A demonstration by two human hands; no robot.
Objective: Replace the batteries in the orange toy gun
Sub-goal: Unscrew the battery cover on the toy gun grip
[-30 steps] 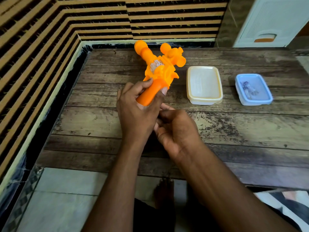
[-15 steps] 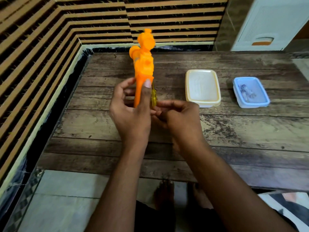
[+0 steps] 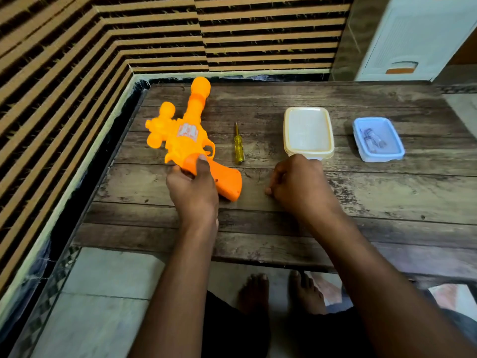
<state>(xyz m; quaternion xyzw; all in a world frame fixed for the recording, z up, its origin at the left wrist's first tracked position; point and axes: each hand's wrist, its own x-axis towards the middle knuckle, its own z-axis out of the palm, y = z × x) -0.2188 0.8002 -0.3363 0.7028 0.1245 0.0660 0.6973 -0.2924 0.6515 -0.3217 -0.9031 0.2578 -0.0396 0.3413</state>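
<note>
The orange toy gun [image 3: 185, 135] lies on its side at the left of the wooden table [image 3: 374, 202], barrel pointing away from me. My left hand [image 3: 193, 192] grips it where the handle meets the body, thumb on top. My right hand [image 3: 299, 187] rests on the table to the right of the handle, apart from the gun, fingers curled under; nothing shows in it. A small yellow screwdriver [image 3: 238, 146] lies between the gun and the boxes. A blue lidded box [image 3: 387, 156] at the right holds small metallic items that look like batteries.
A cream lidded container [image 3: 308, 151] stands just beyond my right hand. A striped wall runs along the table's left and far sides. A white cabinet [image 3: 418, 37] stands at the back right. My bare feet [image 3: 278, 293] are on the tiled floor below the near edge.
The gun stood upright in my left hand half a second ago; now it lies flat on the table. My right hand has come away from the handle to the right.
</note>
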